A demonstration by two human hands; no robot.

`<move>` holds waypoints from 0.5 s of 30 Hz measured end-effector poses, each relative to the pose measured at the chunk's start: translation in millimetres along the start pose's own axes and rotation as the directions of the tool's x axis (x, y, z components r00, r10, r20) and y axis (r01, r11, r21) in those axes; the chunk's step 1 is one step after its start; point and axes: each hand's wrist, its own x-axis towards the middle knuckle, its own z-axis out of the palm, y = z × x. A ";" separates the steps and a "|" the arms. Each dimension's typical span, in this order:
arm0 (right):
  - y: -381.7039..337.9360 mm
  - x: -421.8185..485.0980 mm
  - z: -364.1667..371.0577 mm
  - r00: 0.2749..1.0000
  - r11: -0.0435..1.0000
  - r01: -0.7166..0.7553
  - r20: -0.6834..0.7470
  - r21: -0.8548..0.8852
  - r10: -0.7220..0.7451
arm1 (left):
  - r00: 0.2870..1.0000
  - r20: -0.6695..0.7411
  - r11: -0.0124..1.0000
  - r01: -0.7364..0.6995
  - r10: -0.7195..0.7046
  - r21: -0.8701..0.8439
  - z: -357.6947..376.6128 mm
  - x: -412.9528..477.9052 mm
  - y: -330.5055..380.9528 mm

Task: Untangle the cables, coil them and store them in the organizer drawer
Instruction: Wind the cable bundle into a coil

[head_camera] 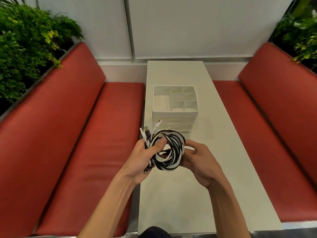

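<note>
A bundle of black and white cables [169, 152] is wound into a loose round coil above the narrow white table [180, 194]. My left hand [145, 157] grips its left side, thumb pressed over the strands. Several plug ends stick up above my fingers and others hang below my palm. My right hand [199, 160] holds the coil's right side from below, fingers curled around it. Just beyond the hands stands the white organizer [175, 114], a stack of drawers with divided open compartments on top. Its drawers look shut.
Red padded benches [77, 143] run along both sides of the table, the right one [274, 134] close to the table edge. Green plants [25, 40] stand behind each backrest. A white wall closes the far end.
</note>
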 end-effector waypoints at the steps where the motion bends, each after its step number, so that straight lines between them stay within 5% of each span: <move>1: 1.2 0.6 0.2 0.999 1.000 0.023 -0.036 0.021 -0.022 | 1.000 0.003 1.000 -0.004 0.004 0.014 0.2 0.3 0.6; 7: 5.8 4.3 1.5 0.977 0.981 0.187 -0.108 0.042 -0.182 | 0.999 0.026 0.999 0.021 -0.022 0.025 2.9 1.8 -3.3; 15: 11.3 1.3 4.7 0.991 0.973 0.128 -0.054 0.193 -0.120 | 0.996 0.046 0.997 0.073 -0.071 -0.030 6.6 1.3 -2.2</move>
